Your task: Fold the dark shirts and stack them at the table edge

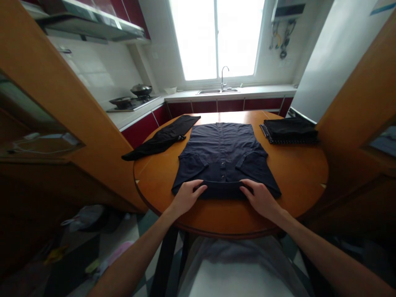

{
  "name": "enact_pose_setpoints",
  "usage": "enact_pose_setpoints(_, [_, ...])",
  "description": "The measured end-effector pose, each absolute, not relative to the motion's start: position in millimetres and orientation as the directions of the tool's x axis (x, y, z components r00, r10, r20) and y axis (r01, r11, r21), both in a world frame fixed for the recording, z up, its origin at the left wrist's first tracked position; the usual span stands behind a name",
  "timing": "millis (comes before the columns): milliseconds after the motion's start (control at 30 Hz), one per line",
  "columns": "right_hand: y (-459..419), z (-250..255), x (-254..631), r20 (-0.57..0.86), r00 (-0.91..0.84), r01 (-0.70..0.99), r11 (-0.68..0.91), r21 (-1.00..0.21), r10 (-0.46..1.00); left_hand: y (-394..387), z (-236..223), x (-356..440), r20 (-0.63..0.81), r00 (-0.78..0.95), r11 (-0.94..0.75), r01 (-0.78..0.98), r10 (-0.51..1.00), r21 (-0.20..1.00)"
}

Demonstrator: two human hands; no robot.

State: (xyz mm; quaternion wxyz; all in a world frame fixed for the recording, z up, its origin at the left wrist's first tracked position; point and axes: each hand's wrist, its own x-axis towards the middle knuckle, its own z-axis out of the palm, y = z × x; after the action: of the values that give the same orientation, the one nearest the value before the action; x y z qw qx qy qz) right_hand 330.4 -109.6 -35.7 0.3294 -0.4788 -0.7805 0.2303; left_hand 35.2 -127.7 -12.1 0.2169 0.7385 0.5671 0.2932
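A dark navy button-front shirt (221, 144) lies spread on the round wooden table (297, 173), its row of buttons running down the middle. Along its near edge is a straight band of cloth. My left hand (187, 196) pinches this band at its left end between thumb and fingers. At the right end, my right hand (259, 198) grips the same band in a similar pinch. Two darker flaps that look like sleeves lie on either side of the buttons.
Black clothing (163, 138) lies loosely at the table's left side. A stack of folded dark clothes (290, 131) sits at the right. Beyond are a counter with a sink (210, 91) and a stove with a lidded pan (141, 90). Wooden frames (102, 140) flank the table.
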Motion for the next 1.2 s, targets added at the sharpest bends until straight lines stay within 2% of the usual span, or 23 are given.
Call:
enact_pose_setpoints(167, [-109, -37, 323, 0.288, -0.265, 0.815, 0.373, -0.444, 0.920, -121, -21, 41, 0.235, 0.099, -0.225, 0.764, 0.967, 0.604])
enact_pose_setpoints(300, [-112, -38, 322, 0.307, -0.274, 0.870, 0.371, -0.325, 0.911, -122, -22, 44, 0.246, 0.077, -0.181, 0.881, 0.966, 0.437])
enact_pose_setpoints(367, [-114, -37, 322, 0.337, -0.285, 0.881, 0.384, -0.277, 0.897, -125, -20, 46, 0.313, 0.087, -0.194, 0.923, 0.946, 0.332])
enact_pose_setpoints(467, [-120, -34, 320, 0.440, -0.288, 0.871, 0.424, -0.249, 0.851, -133, -15, 53, 0.422, 0.252, -0.362, 0.910, 0.871, 0.202])
enact_pose_setpoints(567, [-126, -31, 314, 0.521, -0.396, 0.783, 0.574, -0.238, 0.756, -141, -14, 63, 0.369, 0.504, -0.581, 0.803, 0.781, 0.132])
enact_pose_setpoints(633, [-128, -33, 309, 0.498, -0.525, 0.701, 0.683, -0.208, 0.690, -142, -17, 69, 0.298, 0.581, -0.634, 0.763, 0.757, 0.122])
enact_pose_setpoints(700, [-128, -38, 305, 0.433, -0.609, 0.657, 0.729, -0.194, 0.664, -140, -20, 71, 0.249, 0.587, -0.627, 0.769, 0.770, 0.126])
enact_pose_setpoints(867, [-129, -48, 304, 0.325, -0.620, 0.678, 0.696, -0.236, 0.714, -135, -25, 63, 0.180, 0.577, -0.602, 0.783, 0.797, 0.158])
enact_pose_setpoints(967, [-130, -48, 309, 0.344, -0.570, 0.704, 0.660, -0.264, 0.746, -139, -28, 53, 0.222, 0.526, -0.565, 0.805, 0.821, 0.183])
enact_pose_setpoints(1100, [-127, -48, 319, 0.428, -0.374, 0.749, 0.540, -0.385, 0.823, -149, -33, 36, 0.362, 0.303, -0.408, 0.874, 0.881, 0.262])
enact_pose_setpoints(1200, [-123, -49, 325, 0.445, -0.259, 0.763, 0.464, -0.450, 0.857, -153, -35, 26, 0.381, 0.178, -0.320, 0.881, 0.907, 0.349])
